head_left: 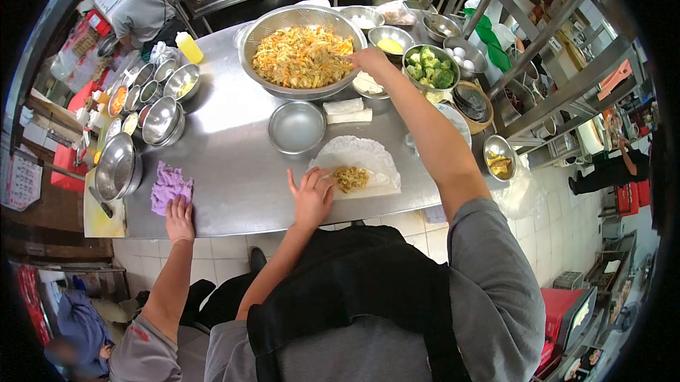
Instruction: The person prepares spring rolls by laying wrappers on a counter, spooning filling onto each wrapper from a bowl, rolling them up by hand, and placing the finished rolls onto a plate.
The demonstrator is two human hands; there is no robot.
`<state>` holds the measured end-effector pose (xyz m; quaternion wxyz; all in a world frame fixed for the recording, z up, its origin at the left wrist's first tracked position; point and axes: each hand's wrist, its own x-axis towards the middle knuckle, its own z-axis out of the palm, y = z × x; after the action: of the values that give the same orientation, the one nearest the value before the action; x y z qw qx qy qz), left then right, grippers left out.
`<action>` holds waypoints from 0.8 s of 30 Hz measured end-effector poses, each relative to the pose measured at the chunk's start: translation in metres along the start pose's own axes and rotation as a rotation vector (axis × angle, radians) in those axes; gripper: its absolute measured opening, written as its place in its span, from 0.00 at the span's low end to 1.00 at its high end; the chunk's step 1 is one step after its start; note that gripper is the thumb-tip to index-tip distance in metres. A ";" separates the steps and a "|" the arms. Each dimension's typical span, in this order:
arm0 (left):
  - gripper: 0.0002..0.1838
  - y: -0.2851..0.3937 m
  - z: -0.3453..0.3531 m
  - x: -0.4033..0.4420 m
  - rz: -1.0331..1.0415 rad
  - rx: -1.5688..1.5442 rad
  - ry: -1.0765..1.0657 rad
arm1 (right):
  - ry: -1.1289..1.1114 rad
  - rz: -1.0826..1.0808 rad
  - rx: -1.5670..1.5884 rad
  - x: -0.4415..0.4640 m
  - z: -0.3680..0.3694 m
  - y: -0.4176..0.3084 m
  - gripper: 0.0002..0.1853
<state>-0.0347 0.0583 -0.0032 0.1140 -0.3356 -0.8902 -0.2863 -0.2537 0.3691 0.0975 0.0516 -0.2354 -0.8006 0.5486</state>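
Reader: Wrapper (386,169) and filling mound (350,179): where did they lie, and how were the hands disposed?

Author: The wrapper lay flat near the front edge of the steel table (234,194), bearing the mound on its nearer part. The left hand (310,196) was spread loosely at the wrapper's left margin, fingertips just beside the mound, grasping nothing. The right hand (370,62) was curled at the colander (312,15), seemingly around a slim utensil (344,58) in the shredded vegetables (301,56).

Reader: What made for good portioning?

Author: In our judgement, modest, well-drained portions kept clear of the margins; light left-hand pressure spared the thin sheet from tearing.

Reader: And orientation?

Author: The mound's long axis ran left to right, though it was only slightly longer than broad. The wrapper was likewise wider than deep, its straightest side facing right. The utensil pointed leftward into the vegetables. Two white rolls (350,117) lay roughly parallel, beyond the wrapper.
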 end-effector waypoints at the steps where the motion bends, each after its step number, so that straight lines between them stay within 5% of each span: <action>1: 0.13 -0.002 0.000 -0.001 -0.002 0.002 -0.004 | 0.015 -0.001 -0.007 0.007 0.004 0.007 0.08; 4: 0.17 -0.002 0.004 -0.002 -0.016 -0.001 -0.030 | -0.042 -0.243 -0.273 0.017 0.007 0.016 0.09; 7: 0.24 -0.003 0.006 0.002 -0.023 -0.009 -0.079 | 0.028 -0.158 -0.195 -0.002 0.000 0.000 0.09; 9: 0.29 -0.002 0.009 0.004 -0.023 -0.029 -0.108 | 0.036 -0.415 -0.169 0.004 -0.006 0.014 0.08; 11: 0.31 0.003 0.010 0.010 -0.005 -0.046 -0.130 | -0.012 -0.206 0.127 -0.034 -0.019 -0.017 0.09; 15: 0.33 -0.003 0.023 0.022 0.005 -0.028 -0.230 | -0.079 -0.154 0.152 -0.097 -0.059 -0.040 0.15; 24: 0.36 -0.032 0.030 0.028 0.085 -0.065 -0.305 | -0.150 -0.260 -0.183 -0.216 -0.113 0.091 0.17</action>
<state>-0.0778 0.0711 -0.0300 -0.0211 -0.4161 -0.8724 -0.2556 0.0054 0.3983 0.0976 0.0405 -0.0919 -0.8725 0.4783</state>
